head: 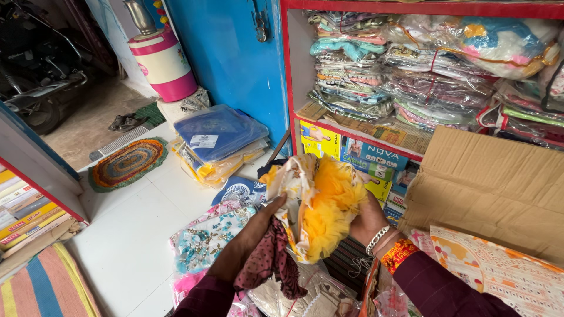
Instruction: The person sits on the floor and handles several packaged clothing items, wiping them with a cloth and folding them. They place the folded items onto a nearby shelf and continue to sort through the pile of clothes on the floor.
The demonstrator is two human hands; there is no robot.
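Maroon sleeves (pixel 435 290) rise from the bottom edge toward a yellow frilled garment (pixel 320 208) held up at frame centre. At its 9 o'clock the left hand (pixel 258 226) pinches the cream printed edge between thumb and fingers, with a dark red dotted cloth (pixel 270 261) draped over that wrist. At its 3 o'clock the right hand (pixel 369 222), wearing a silver bracelet and orange band, closes on the yellow ruffles. Packed clothes (pixel 208 238) lie on the white floor (pixel 135 235) at 8 o'clock, a flattened cardboard box (pixel 493 188) leans at 3 o'clock, and a red shelf (pixel 352 132) of wrapped fabrics stands at 12 o'clock
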